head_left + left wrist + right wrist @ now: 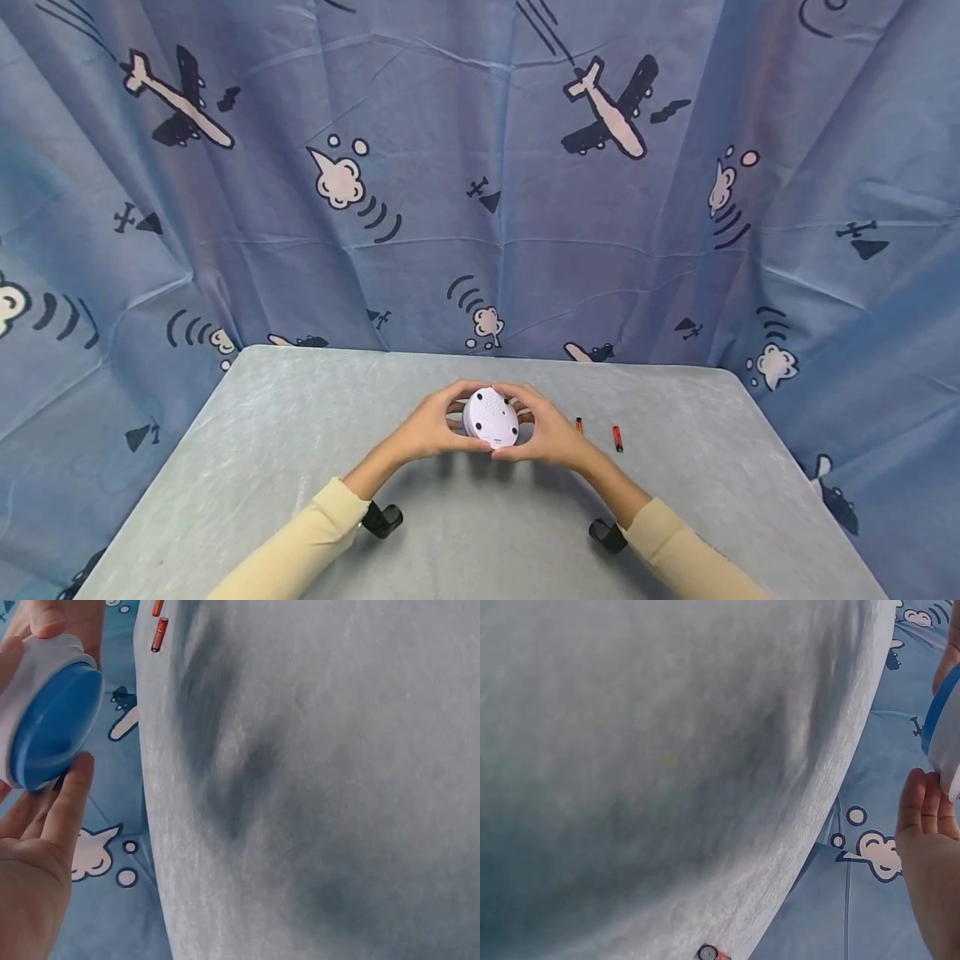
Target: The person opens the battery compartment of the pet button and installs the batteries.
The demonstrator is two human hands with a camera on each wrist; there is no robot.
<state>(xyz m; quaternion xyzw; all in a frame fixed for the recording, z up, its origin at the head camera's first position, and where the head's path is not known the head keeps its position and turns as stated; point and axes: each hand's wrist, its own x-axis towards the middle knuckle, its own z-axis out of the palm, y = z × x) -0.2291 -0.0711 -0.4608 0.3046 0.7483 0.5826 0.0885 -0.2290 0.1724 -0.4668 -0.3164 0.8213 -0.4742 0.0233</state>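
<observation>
Both hands hold a round white device (pixel 491 417) over the table, its flat underside with small holes and dark round feet facing the head camera. My left hand (pixel 437 425) grips its left edge, thumb at the near rim. From the other side my right hand (pixel 549 429) grips it the same way, and the two thumbs almost meet. In the left wrist view the device's other face is a smooth blue dome (pixel 60 724). The right wrist view catches only part of the white body (pixel 948 742), with fingertips against it.
Two small red batteries, one (pixel 617 438) farther right and another (pixel 579 425) near my right wrist, lie on the grey-covered table (pixel 300 417). A blue curtain (pixel 450 167) printed with planes hangs behind the table's far edge.
</observation>
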